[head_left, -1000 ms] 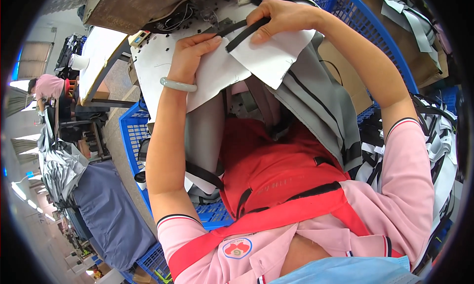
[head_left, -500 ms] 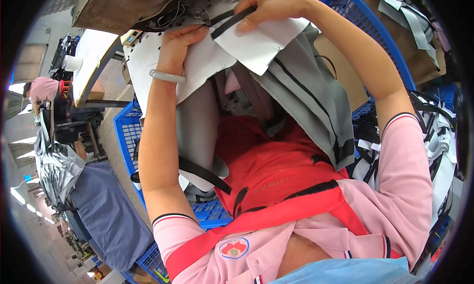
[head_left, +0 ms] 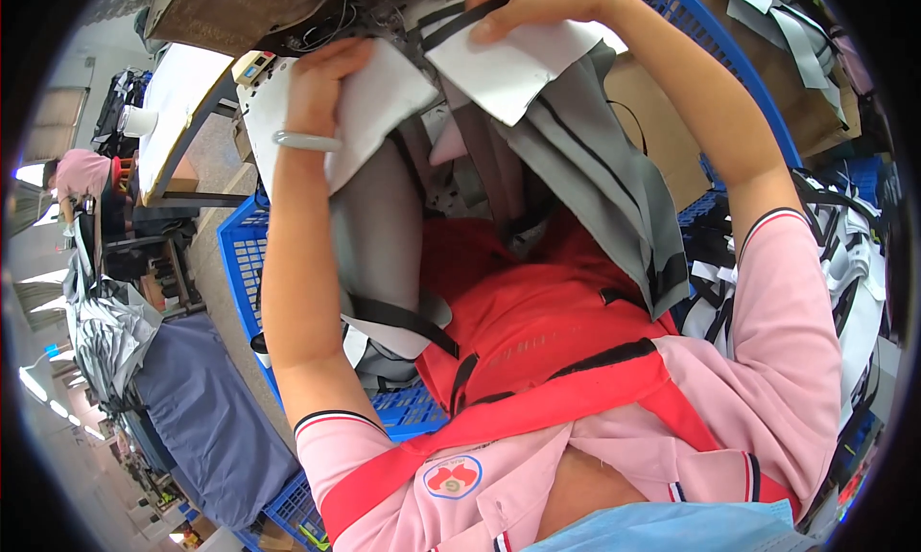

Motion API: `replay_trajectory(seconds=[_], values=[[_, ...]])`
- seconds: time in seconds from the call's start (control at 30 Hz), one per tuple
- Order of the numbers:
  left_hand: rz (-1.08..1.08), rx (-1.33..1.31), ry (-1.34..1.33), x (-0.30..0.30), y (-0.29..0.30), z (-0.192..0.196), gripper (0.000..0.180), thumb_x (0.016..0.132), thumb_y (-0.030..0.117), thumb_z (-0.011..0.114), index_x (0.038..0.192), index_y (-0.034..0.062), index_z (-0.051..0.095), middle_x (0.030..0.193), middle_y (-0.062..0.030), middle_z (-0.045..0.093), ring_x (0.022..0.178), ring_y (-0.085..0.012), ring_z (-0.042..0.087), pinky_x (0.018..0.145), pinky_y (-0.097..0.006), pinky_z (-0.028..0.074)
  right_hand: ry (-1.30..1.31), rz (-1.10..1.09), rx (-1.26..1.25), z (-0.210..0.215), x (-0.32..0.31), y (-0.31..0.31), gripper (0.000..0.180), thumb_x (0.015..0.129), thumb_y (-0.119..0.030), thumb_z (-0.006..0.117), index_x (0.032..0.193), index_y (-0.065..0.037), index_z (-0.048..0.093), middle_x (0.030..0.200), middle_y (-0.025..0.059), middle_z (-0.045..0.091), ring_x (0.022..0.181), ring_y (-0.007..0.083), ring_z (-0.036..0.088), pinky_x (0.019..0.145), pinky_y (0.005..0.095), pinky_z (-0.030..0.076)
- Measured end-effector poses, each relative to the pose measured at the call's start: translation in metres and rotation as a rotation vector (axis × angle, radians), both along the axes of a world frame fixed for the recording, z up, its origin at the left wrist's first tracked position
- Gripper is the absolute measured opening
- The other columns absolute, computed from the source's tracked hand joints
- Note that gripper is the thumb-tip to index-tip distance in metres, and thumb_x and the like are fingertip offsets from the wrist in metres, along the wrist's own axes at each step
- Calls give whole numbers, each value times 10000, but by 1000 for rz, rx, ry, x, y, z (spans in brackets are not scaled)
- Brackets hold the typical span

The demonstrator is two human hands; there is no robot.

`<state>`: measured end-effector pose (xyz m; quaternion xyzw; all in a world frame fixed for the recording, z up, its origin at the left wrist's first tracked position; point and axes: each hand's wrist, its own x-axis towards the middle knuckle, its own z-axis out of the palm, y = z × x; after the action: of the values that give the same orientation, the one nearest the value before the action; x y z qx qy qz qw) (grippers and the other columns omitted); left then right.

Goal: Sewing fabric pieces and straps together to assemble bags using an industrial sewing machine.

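Note:
My left hand (head_left: 321, 82) grips a white fabric piece (head_left: 379, 101) near the top left, a pale bangle on its wrist. My right hand (head_left: 537, 0) presses down on another white fabric piece with a black strip (head_left: 508, 68) at the top centre. Grey fabric panels with black trim (head_left: 604, 187) hang down from both hands over my red apron (head_left: 537, 312). The two white pieces sit apart, with a gap between them where more grey cloth shows.
A blue plastic crate (head_left: 240, 264) stands to my left, another blue crate (head_left: 729, 63) at the upper right. Piles of grey and black cut pieces (head_left: 844, 264) lie at the right. A person in pink (head_left: 77, 173) sits far left beside a table (head_left: 182, 101).
Both hands have lifted the fabric toward the top of the view and pulled the two white pieces apart; the grey panels now hang lower over the apron.

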<state>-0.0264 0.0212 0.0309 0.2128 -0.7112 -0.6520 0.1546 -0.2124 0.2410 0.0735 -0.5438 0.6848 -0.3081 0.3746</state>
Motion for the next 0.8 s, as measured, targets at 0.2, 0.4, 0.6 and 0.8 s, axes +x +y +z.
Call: replay_trajectory(seconds=[0.2, 0.4, 0.6, 0.8], values=[[-132, -363, -187, 49, 31, -1, 313, 858, 184, 673, 1100, -16, 679, 932, -41, 685, 822, -102, 592, 743, -225, 467, 204, 139, 30, -10, 4, 106, 268, 737, -186, 759, 895, 15, 679, 772, 54, 615, 769, 156, 593, 697, 301, 468], [-575, -209, -291, 138, 123, -49, 159, 836, 104, 694, 934, -21, 685, 850, -18, 659, 784, -88, 588, 708, -236, 471, 226, 232, 182, 26, 46, 186, 164, 791, -157, 681, 885, -25, 705, 795, 90, 697, 741, 206, 639, 699, 334, 479], [-720, -46, -379, 113, 170, -77, 155, 857, 89, 683, 950, -34, 684, 850, -41, 672, 785, -100, 597, 713, -242, 475, 400, -308, -91, 75, -36, 265, 193, 865, -198, 647, 911, -10, 657, 798, 15, 639, 763, 102, 565, 733, 284, 458], [-694, -104, -432, 94, 186, -88, 179, 852, 101, 698, 966, -36, 686, 842, -20, 673, 764, -88, 592, 711, -239, 479, 670, -1062, -394, 83, -211, 336, 229, 858, -254, 663, 894, -36, 721, 758, 64, 681, 691, 125, 603, 643, 305, 488]])
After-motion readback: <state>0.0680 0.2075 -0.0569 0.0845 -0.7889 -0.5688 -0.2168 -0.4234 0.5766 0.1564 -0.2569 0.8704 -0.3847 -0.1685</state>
